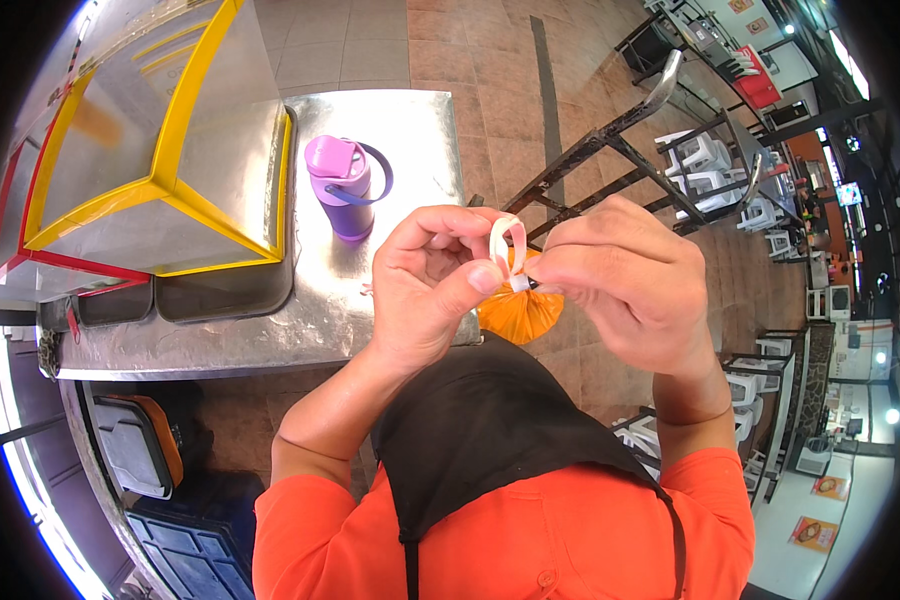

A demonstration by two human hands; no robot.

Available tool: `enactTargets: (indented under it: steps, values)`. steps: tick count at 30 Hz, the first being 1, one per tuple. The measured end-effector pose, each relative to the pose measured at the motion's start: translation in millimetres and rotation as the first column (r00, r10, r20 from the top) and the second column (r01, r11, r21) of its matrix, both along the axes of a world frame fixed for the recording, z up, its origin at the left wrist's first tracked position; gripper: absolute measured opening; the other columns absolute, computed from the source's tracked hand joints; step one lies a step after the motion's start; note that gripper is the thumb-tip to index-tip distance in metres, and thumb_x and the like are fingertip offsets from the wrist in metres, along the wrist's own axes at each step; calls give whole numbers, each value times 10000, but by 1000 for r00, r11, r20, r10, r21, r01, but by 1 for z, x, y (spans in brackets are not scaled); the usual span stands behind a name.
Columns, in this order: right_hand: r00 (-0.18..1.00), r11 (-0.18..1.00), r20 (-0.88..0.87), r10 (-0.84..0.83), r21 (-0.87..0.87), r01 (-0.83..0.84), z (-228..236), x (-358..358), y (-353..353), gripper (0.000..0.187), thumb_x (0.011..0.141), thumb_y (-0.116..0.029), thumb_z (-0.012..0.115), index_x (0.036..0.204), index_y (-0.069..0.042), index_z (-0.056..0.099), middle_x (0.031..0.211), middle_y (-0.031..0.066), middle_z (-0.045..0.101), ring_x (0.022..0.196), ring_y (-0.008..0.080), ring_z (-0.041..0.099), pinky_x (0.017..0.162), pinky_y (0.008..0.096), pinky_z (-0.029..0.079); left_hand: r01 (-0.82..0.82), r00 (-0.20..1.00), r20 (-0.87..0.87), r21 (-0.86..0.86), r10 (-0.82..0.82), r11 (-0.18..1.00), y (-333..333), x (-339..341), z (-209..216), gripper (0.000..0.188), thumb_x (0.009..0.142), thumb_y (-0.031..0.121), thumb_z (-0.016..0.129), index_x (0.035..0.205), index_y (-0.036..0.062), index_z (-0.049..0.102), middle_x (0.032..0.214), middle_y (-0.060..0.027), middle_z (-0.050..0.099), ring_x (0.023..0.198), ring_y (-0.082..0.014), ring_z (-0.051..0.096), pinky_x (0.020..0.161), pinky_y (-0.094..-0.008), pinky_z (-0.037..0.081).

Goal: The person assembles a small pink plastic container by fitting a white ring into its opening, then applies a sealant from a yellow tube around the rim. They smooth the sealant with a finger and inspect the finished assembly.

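Held up in front of my chest is a narrow pale strip (508, 240) bent into a loop. My left hand (425, 280) is closed, with its thumb and fingers on the left side of the loop. My right hand (630, 285) pinches the strip's lower end from the right, and its fingertips partly hide that end. Just beneath the hands shows an orange plastic bag (520, 318) with folds gathered toward the strip. Whether the strip is fastened to the bag, I cannot tell.
A metal table (410, 120) at left carries a purple bottle (345, 205) with a pink lid and clear display cases (165, 185) framed in yellow and red, on dark trays. Right of it stands a black metal rack (610, 140). White stools (700, 155) are farther right.
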State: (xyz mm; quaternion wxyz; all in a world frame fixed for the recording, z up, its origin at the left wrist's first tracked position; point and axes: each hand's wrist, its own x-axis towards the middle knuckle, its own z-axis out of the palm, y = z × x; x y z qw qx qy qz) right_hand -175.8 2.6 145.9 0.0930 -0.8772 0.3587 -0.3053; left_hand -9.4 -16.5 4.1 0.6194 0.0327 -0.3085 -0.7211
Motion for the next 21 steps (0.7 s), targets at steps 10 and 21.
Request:
enactTargets:
  steps: [10, 21]
  values:
    - [993, 997, 119, -17, 70, 9, 2, -4, -1, 208, 757, -30, 837, 944, -5, 750, 868, 110, 708, 737, 215, 633, 638, 300, 486, 276, 954, -156, 127, -255, 953, 0, 3, 0, 381, 938, 275, 752, 1198, 37, 608, 1156, -117, 692, 921, -150, 617, 866, -303, 503]
    - [972, 988, 217, -86, 146, 55, 4, 2, 4, 211, 765, 53, 809, 955, 15, 726, 880, 113, 709, 780, 215, 661, 672, 297, 510, 590, 771, -414, 182, -483, 786, 5, -1, -4, 452, 947, 393, 716, 1214, 46, 604, 1047, -67, 670, 855, -153, 553, 784, -300, 454]
